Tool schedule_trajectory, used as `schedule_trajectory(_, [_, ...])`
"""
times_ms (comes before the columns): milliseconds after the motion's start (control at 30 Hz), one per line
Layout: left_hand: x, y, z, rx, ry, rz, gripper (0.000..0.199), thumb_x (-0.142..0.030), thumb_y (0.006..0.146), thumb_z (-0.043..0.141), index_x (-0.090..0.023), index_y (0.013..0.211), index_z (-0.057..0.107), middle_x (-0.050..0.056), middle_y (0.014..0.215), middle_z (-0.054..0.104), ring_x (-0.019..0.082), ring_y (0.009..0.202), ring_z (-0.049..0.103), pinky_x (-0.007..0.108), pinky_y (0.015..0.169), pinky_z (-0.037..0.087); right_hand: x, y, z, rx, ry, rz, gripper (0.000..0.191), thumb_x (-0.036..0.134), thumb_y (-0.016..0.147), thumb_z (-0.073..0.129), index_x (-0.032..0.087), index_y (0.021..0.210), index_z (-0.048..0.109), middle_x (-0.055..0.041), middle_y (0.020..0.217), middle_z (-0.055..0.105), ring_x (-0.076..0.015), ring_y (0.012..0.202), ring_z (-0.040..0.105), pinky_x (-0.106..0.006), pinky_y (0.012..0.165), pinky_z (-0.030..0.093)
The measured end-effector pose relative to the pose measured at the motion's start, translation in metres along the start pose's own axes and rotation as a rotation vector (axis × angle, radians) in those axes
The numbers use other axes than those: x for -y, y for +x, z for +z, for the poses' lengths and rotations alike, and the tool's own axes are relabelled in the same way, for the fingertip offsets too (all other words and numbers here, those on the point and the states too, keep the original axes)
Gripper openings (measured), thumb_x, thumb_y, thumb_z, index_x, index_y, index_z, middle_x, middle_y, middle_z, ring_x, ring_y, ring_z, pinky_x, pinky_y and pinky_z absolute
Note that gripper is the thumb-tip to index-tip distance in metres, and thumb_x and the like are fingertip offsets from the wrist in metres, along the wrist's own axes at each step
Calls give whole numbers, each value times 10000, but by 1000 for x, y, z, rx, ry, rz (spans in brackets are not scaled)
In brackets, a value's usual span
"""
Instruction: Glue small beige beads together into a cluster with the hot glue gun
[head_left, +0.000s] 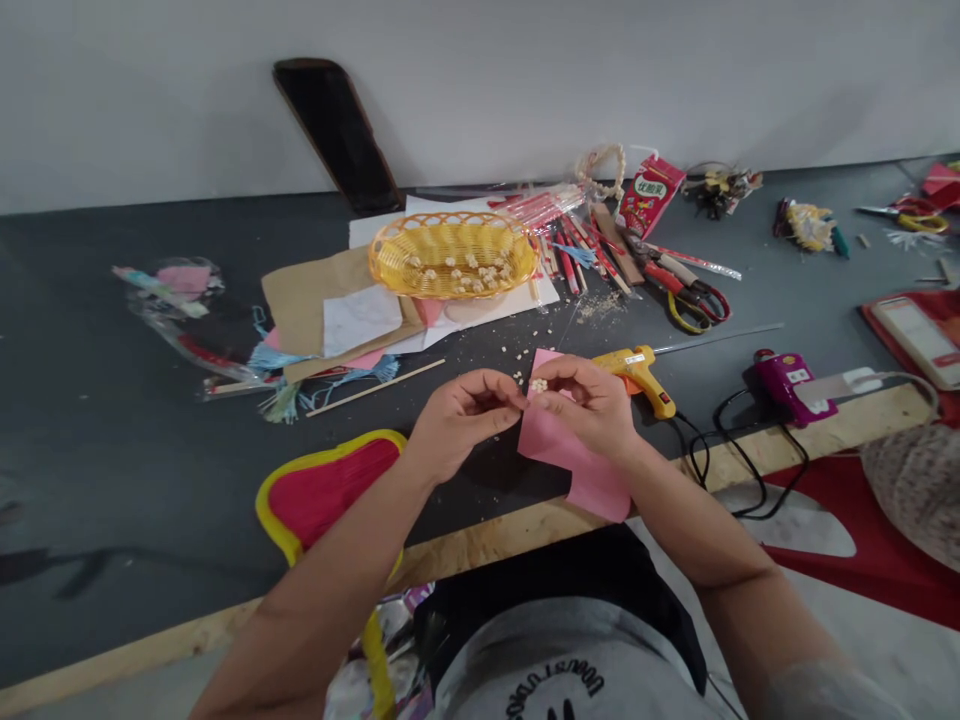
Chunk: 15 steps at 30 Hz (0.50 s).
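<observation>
My right hand (pixel 592 405) pinches a small cream flower-shaped cluster (pixel 538 385) between thumb and fingers, above a pink sheet of paper (pixel 551 445). Close by on its left, my left hand (pixel 476 415) has thumb and fingertips pressed together; anything between them is too small to make out. Loose cream bits (pixel 517 353) are scattered on the dark table just beyond the fingers. A yellow glue gun (pixel 637 375) lies beside my right hand. Farther back, a yellow woven basket (pixel 386 262) holds several similar cream clusters.
A phone (pixel 341 135) leans on the wall. Red-handled pliers (pixel 679 280), red sticks (pixel 574 260) and a drink carton (pixel 651 195) lie or stand at the back. Blue tassels (pixel 360 375) and a red-and-yellow padded piece (pixel 330 490) are leftward. A purple power adapter (pixel 795 385) with cables sits right.
</observation>
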<state>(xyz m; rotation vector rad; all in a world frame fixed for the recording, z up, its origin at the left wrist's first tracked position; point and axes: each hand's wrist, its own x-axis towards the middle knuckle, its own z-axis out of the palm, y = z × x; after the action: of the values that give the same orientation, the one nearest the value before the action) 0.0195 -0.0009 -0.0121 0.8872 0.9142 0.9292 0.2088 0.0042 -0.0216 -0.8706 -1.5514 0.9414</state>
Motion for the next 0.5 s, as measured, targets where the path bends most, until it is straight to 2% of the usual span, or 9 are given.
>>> schedule_trajectory(167, [2,-3,0,43,15,-36,330,-447,688,859,-153,804,764,16,715,690,88,618,553,218,612,412,-1,4,-1,70,-98,-205,155,312,878,730,234,1011,717,-31,894,723,-152,835,664,-306,749,556])
schedule_trajectory(300, [1,-3,0,23,25,-24,337,-461,668,867,-162,796,782,3,672,661,83,604,527,217,597,395,-1,4,-1,135,-153,-244,184,298,865,745,244,1041,733,-37,927,712,-156,889,672,-314,797,567])
schedule_trajectory(500, [1,-2,2,-10,4,-39,322,-434,615,902,-157,727,781,13,630,662,100,594,547,233,589,427,-3,3,-1,140,-171,-244,223,333,860,748,251,1067,739,-51,950,711,-162,896,682,-320,782,592])
